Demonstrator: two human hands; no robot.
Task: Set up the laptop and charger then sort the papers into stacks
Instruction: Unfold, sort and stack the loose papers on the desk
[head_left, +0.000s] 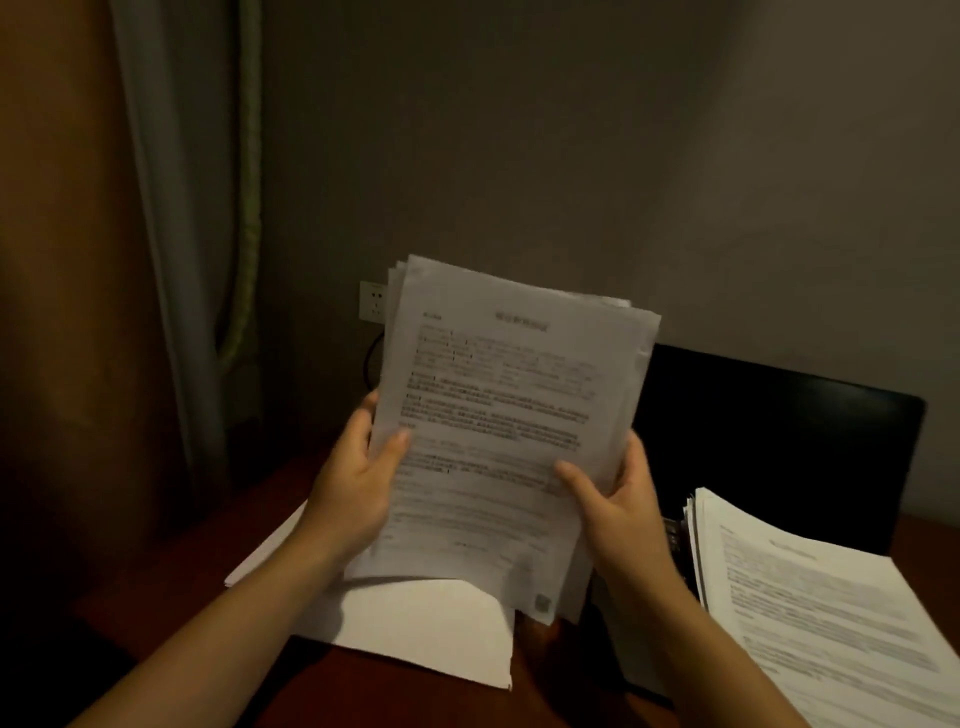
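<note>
I hold a bundle of printed papers upright above the desk. My left hand grips its left edge, thumb on the front page. My right hand grips the lower right edge, thumb on the front too. Under the bundle lies a white blank-faced stack of sheets on the desk. A second stack of printed papers lies at the right, resting over the laptop's keyboard area. The open laptop stands behind, its screen dark. A black charger cable loops below the wall socket.
The reddish-brown wooden desk ends against a grey wall. A grey-and-green curtain hangs at the left beside the desk. The room is dim.
</note>
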